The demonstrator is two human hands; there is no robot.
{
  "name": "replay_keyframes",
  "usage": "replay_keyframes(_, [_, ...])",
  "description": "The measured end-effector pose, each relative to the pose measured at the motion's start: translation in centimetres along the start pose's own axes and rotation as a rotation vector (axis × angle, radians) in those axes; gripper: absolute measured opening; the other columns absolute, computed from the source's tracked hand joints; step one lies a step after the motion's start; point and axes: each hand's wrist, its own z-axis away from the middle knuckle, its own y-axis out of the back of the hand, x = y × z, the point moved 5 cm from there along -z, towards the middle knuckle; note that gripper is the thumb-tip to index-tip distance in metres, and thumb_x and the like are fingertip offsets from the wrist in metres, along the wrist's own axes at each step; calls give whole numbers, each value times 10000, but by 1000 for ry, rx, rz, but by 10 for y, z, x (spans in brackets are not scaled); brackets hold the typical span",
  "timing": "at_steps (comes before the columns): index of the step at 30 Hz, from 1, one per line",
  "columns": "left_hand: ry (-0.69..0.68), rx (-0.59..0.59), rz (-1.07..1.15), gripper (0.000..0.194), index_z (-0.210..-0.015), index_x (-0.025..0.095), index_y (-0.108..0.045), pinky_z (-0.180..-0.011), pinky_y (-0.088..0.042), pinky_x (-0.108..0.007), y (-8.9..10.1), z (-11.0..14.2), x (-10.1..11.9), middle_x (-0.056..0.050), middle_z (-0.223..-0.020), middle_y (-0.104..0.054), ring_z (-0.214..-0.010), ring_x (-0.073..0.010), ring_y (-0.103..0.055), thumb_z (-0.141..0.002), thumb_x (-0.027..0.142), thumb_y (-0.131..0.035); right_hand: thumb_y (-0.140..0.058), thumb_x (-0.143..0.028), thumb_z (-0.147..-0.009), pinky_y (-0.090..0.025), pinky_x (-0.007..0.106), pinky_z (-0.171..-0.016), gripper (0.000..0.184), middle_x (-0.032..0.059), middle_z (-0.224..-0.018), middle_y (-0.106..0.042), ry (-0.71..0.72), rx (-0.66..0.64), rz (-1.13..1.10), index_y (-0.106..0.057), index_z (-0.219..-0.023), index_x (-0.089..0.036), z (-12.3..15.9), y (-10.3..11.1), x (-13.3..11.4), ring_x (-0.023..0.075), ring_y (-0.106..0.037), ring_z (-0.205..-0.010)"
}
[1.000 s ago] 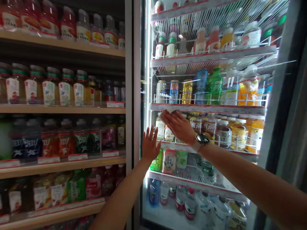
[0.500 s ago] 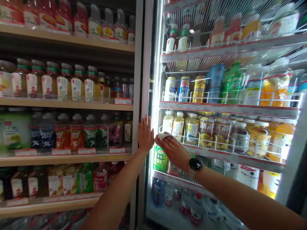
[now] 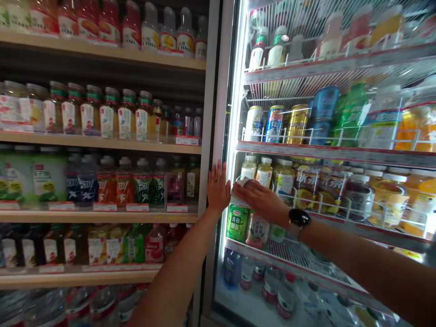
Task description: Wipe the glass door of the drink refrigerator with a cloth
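My left hand (image 3: 218,187) lies flat with fingers spread on the white frame (image 3: 214,113) at the left edge of a glass fridge door (image 3: 327,136). My right hand (image 3: 264,200), with a black watch (image 3: 299,219) on the wrist, presses a white cloth (image 3: 241,185) flat against the glass, just right of the left hand. Behind the glass, at the level of the hands, stand yellow-capped bottles (image 3: 265,172) on a wire shelf and a green carton (image 3: 237,222) one shelf below.
Wooden shelves (image 3: 102,143) to the left hold rows of bottled drinks (image 3: 112,113) with price tags. Inside the fridge are cans (image 3: 274,123), juice bottles (image 3: 415,125) and water bottles (image 3: 272,286) on wire racks with red price strips.
My right hand with the cloth came down from the upper shelf strip and left toward the door edge. My left hand shifted from the glass onto the frame. The view panned left.
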Motion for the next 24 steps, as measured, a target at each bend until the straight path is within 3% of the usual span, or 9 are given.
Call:
replay_keyframes(4, [-15,4,-8,588,-1584,184,-133,-1239,-162,-481,1,0,2,-124,-1647,-192,-1538,-238,-69,-1030,320,-272,-392,-50,-932,-266,539,-1212,602,123,-1538,-442,-163,83,94,-346,-1525,-143,-53,39,65,272,-384,-1433])
replay_keyframes(7, [-24,10,-28,589,-1585,184,-123,-1240,-162,-466,2,0,3,-126,-1648,-186,-1539,-229,-61,-1031,311,-277,-378,-64,-944,-254,551,-1215,578,150,-1540,-430,-249,146,137,-346,-1520,-103,-67,44,75,290,-330,-1463])
replay_keyframes(12, [-20,5,-50,584,-1586,190,-116,-1241,-173,-466,1,0,2,-113,-1650,-187,-1537,-232,-80,-1035,327,-254,-418,-51,-899,-352,507,-1167,653,186,-1526,-438,-155,107,146,-281,-1537,-35,-40,14,26,309,-453,-1372])
replay_keyframes(17, [-4,-5,-58,585,-1587,195,-114,-1244,-175,-471,0,1,1,-104,-1653,-178,-1537,-236,-92,-1034,337,-243,-444,-34,-827,-437,464,-1089,737,184,-1386,-583,-80,74,95,-258,-1539,-5,10,-24,-37,293,-560,-1236])
replay_keyframes(21, [2,-23,-55,591,-1589,206,-101,-1241,-190,-486,0,1,0,-95,-1653,-182,-1536,-244,-83,-1030,318,-255,-443,-20,-769,-479,427,-1039,785,160,-1329,-625,-35,29,-5,-269,-1534,-2,53,-57,-87,269,-570,-1207])
replay_keyframes(24, [-8,-17,-51,593,-1590,207,-88,-1238,-200,-485,0,1,1,-97,-1654,-173,-1536,-243,-82,-1030,310,-254,-428,-2,-746,-477,391,-1037,814,121,-1278,-661,24,30,-47,-261,-1542,-25,78,-71,-112,231,-579,-1183])
